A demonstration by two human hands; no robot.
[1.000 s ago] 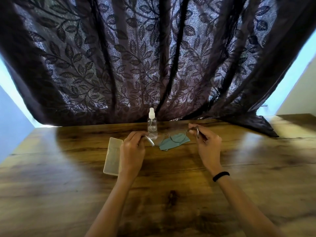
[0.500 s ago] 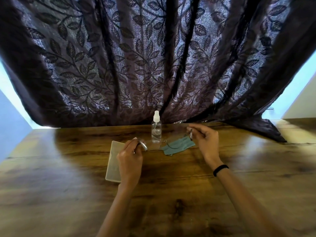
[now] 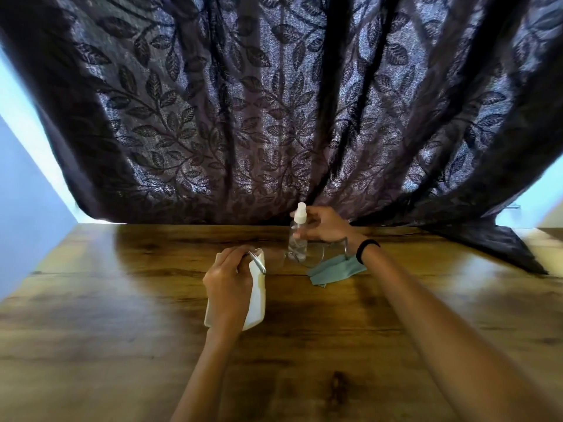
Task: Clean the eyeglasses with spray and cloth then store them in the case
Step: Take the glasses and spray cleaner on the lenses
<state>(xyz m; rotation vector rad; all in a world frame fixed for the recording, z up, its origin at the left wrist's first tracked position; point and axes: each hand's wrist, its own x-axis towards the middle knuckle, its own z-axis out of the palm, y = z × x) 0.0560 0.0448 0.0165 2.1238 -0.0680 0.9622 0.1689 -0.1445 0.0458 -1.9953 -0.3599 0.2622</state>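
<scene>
My left hand pinches one temple of the thin wire eyeglasses, whose clear lenses hang just above the table. The white glasses case lies flat under that hand, partly hidden by it. My right hand wraps around the small clear spray bottle with a white nozzle, near the table's far edge. A teal cleaning cloth lies crumpled on the table below my right wrist.
The wooden table fills the lower half of the view. A dark leaf-patterned curtain hangs along its far edge and drapes onto the table at the right. A black band sits on my right wrist.
My right hand let go of the glasses' right temple and moved back to grip the spray bottle. My left hand still holds the glasses by the other temple.
</scene>
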